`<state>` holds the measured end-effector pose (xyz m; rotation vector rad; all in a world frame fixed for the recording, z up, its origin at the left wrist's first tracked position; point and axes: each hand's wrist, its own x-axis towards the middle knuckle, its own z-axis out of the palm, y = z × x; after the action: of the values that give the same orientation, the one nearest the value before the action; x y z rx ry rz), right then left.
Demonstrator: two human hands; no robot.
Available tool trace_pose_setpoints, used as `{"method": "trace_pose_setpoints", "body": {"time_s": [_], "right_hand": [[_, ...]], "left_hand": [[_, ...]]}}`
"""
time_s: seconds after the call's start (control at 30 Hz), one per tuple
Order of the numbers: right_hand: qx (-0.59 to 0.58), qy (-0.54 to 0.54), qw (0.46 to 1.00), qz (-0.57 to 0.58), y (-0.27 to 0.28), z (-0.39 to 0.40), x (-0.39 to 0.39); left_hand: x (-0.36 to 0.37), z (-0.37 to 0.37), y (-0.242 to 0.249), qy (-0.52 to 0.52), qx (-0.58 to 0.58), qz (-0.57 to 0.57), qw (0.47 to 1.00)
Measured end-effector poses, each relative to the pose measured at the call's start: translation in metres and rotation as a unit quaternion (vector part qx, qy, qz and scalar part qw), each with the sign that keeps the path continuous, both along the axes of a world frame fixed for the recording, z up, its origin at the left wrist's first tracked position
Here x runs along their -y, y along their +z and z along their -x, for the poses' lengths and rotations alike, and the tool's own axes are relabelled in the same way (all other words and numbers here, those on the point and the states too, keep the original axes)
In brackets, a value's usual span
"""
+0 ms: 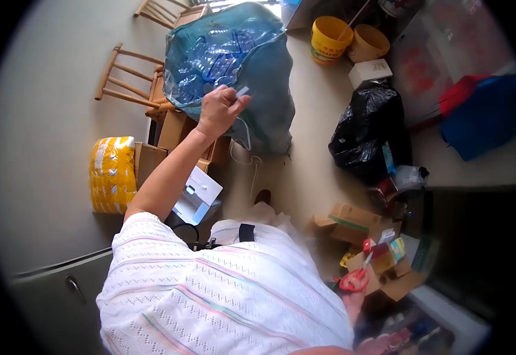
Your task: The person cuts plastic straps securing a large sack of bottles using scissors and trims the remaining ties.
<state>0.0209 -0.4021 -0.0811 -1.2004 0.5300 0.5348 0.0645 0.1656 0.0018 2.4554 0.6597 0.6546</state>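
My left hand is stretched out, its fingers closed on a small white strip. A thin white cord hangs below this hand and trails down toward the floor. Right behind the hand, and overlapped by it, stands a large blue-green mesh sack filled with clear plastic bottles. Low at the right, beside my body, my right hand grips a pair of scissors by its red handles, blades pointing up and away. Part of this hand is hidden by my white top.
Wooden chairs and a yellow-taped parcel stand left, near a white open box. On the right are a black plastic bag, yellow buckets and open cardboard boxes. A blue cloth-like item lies far right.
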Motion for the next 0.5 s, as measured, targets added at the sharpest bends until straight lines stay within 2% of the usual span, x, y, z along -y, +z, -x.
{"method": "trace_pose_setpoints", "body": {"time_s": [0.03, 0.07, 0.1, 0.13, 0.2, 0.23, 0.33, 0.43, 0.47, 0.5], "right_hand": [[0.035, 0.106, 0.993, -0.030, 0.010, -0.037, -0.027], [0.021, 0.139, 0.988, -0.059, 0.028, -0.067, -0.060], [0.031, 0.200, 0.979, -0.024, 0.043, -0.091, -0.094], [0.056, 0.273, 0.960, 0.009, 0.057, -0.113, -0.124], [0.116, 0.348, 0.930, 0.005, 0.063, -0.146, -0.174], [0.136, 0.379, 0.915, 0.015, 0.073, -0.157, -0.201], [0.111, 0.522, 0.846, -0.001, 0.088, -0.190, -0.266], [0.098, 0.635, 0.766, 0.017, 0.090, -0.214, -0.320], [0.129, 0.647, 0.751, -0.003, 0.084, -0.220, -0.335], [0.138, 0.668, 0.731, -0.007, 0.079, -0.226, -0.349]], "left_hand": [[-0.007, 0.000, 0.006, 0.014, 0.038, 0.002, 0.999], [-0.013, -0.001, 0.008, 0.029, 0.075, 0.004, 0.997], [-0.024, 0.002, 0.008, 0.034, 0.077, 0.000, 0.996], [-0.030, 0.002, 0.009, 0.033, 0.034, -0.023, 0.999], [-0.043, 0.005, 0.010, 0.034, -0.047, -0.071, 0.996], [-0.048, 0.005, 0.003, 0.044, -0.096, -0.038, 0.994], [-0.045, 0.007, 0.005, 0.072, -0.147, 0.048, 0.985], [-0.038, 0.010, -0.002, 0.047, -0.161, 0.082, 0.982], [-0.035, 0.009, -0.003, 0.035, -0.171, 0.088, 0.981], [-0.029, 0.011, -0.004, 0.034, -0.127, 0.105, 0.986]]}}
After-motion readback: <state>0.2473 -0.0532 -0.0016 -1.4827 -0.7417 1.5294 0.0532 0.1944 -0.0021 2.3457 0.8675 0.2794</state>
